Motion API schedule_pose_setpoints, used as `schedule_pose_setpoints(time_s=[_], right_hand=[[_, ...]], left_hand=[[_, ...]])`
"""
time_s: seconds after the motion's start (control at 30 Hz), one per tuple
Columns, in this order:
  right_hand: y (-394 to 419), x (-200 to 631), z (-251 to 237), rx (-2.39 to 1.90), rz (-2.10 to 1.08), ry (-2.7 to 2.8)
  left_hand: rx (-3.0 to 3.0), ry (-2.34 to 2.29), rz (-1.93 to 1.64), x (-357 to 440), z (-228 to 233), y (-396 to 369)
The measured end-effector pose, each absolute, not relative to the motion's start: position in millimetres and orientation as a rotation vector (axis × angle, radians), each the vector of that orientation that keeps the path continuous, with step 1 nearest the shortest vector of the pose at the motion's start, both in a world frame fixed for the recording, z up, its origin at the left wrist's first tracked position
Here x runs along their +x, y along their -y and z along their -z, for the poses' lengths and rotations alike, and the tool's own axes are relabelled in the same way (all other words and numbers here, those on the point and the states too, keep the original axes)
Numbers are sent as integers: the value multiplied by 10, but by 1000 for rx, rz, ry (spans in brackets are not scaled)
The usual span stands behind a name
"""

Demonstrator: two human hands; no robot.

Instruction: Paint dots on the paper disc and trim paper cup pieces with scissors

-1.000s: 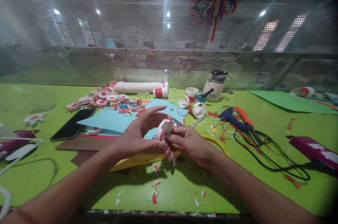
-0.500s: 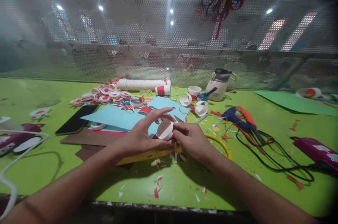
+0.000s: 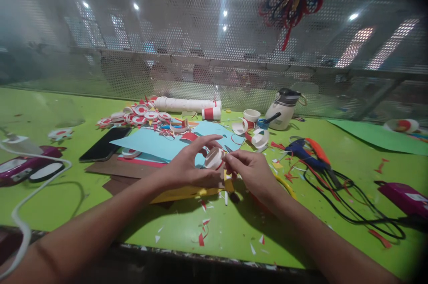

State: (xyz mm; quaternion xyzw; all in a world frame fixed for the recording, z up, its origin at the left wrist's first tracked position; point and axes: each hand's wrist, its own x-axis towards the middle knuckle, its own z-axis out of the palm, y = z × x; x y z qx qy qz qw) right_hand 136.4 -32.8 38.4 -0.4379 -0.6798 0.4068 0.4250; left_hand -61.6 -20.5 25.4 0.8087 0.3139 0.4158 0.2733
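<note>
Between my hands, over the stacked papers, is a cut-down white paper cup (image 3: 213,159) with its hollow side partly toward me. My left hand (image 3: 187,163) curves around it, thumb below and fingers above. Fingers of my right hand (image 3: 249,168) are pinched at the cup's right edge, partly hiding it. Light blue paper (image 3: 150,141), brown sheets (image 3: 110,170) and a yellow sheet (image 3: 180,194) lie under and beside my left hand. Yellow scissor handles (image 3: 286,187) show past my right hand, which hides part of them.
Finished-looking red and white cup pieces (image 3: 138,114) are heaped at the back left, near a phone (image 3: 103,145). A stack of paper cups (image 3: 183,104), a bottle (image 3: 282,110) and a blue glue gun (image 3: 304,154) with black cable lie around. Paper scraps litter the green table (image 3: 133,226).
The view has shifted, so things appear slightly farther right. The cup piece has turned a little in my hands, and my right fingers have moved along its edge.
</note>
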Motion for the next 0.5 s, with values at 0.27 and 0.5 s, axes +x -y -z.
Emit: schedule_pose_setpoints(time_s=[0.27, 0.5], right_hand=[[-12, 1603, -356, -1100, -837, 1440], [-307, 1749, -252, -1175, -737, 1339]], left_hand=[[1062, -870, -1496, -817, -473, -38], [671, -936, -1825, -1335, -583, -364]])
